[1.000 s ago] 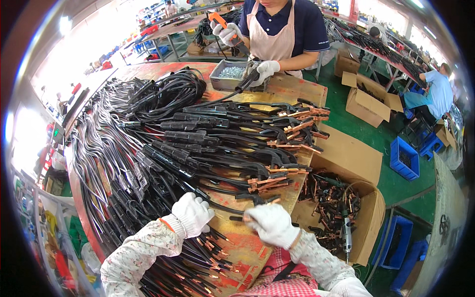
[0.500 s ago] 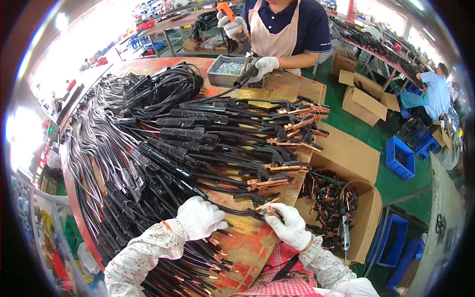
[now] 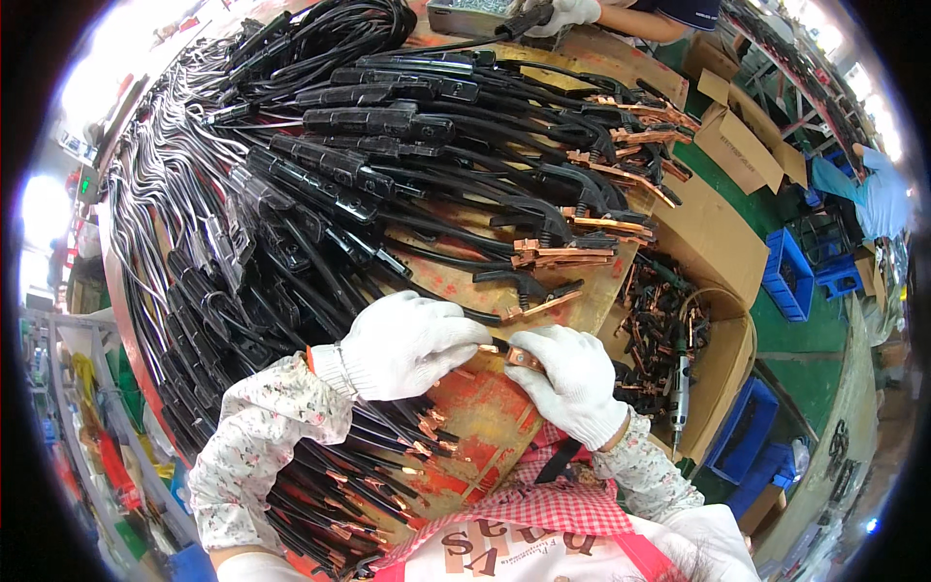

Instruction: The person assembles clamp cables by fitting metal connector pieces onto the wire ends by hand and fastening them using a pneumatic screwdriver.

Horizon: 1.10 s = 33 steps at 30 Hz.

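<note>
My left hand (image 3: 407, 344), in a white knit glove, pinches a black cable just behind its bare copper end (image 3: 488, 348). My right hand (image 3: 574, 380), gloved alike, grips a copper-coloured clamp (image 3: 525, 359), mostly covered by the fingers. Cable end and clamp meet or nearly meet between the hands. Just beyond, a copper clamp with a black handle (image 3: 543, 296) rests on the worn red-and-yellow table (image 3: 475, 412). Below my left hand, several black cables with bare copper ends (image 3: 412, 446) point toward the right.
Black cables with finished clamps (image 3: 601, 233) fan over the table. A cardboard box (image 3: 722, 388) at its right edge holds loose clamps and a power screwdriver (image 3: 681, 393). Across the table, a co-worker's gloved hand (image 3: 562, 14) holds a black cable part near a grey bin (image 3: 465, 17).
The view has tilted down. My hands have come together, the left now pinching a cable end beside the clamp in my right. The finished clamp near my right hand now lies apart on the table.
</note>
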Each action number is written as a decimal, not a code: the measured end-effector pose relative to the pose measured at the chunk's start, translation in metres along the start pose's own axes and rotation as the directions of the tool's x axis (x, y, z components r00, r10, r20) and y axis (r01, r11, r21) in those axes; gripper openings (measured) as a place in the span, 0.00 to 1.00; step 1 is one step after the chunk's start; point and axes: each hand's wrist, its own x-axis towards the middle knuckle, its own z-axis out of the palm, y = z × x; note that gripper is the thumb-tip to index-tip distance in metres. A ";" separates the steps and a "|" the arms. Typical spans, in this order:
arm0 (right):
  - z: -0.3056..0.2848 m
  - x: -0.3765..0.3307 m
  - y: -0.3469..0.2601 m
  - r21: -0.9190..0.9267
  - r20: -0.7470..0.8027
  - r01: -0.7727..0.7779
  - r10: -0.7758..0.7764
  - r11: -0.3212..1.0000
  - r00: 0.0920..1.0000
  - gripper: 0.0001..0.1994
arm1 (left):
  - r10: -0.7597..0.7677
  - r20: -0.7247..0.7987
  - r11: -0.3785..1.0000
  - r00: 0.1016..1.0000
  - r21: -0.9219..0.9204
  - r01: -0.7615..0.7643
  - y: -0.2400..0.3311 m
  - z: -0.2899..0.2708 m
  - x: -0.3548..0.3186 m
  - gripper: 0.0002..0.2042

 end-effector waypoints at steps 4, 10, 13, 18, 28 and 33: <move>0.009 0.003 -0.006 0.004 -0.055 0.054 -0.054 0.999 0.997 0.18 | -0.050 0.014 0.995 0.999 -0.088 0.051 0.001 0.001 0.000 0.09; 0.014 0.001 -0.011 0.092 -0.092 0.048 -0.040 0.995 0.995 0.19 | -0.061 0.050 0.993 0.997 -0.103 0.066 0.004 0.000 0.000 0.08; 0.016 0.004 -0.013 0.093 -0.050 0.089 -0.085 0.992 0.995 0.19 | -0.100 0.062 0.990 0.993 -0.091 0.106 0.009 -0.008 -0.010 0.07; 0.010 0.016 -0.011 -0.044 0.040 0.198 -0.197 0.979 0.980 0.20 | -0.138 0.174 0.986 0.975 -0.067 0.152 0.008 -0.011 -0.005 0.07; 0.014 0.018 -0.006 -0.042 0.036 0.253 -0.251 0.967 0.967 0.17 | -0.161 0.015 0.987 0.987 0.012 0.161 0.009 0.003 -0.007 0.08; 0.015 0.021 -0.001 -0.014 0.027 0.274 -0.273 0.962 0.962 0.18 | -0.002 0.000 0.970 1.000 0.242 0.002 -0.004 0.004 -0.012 0.09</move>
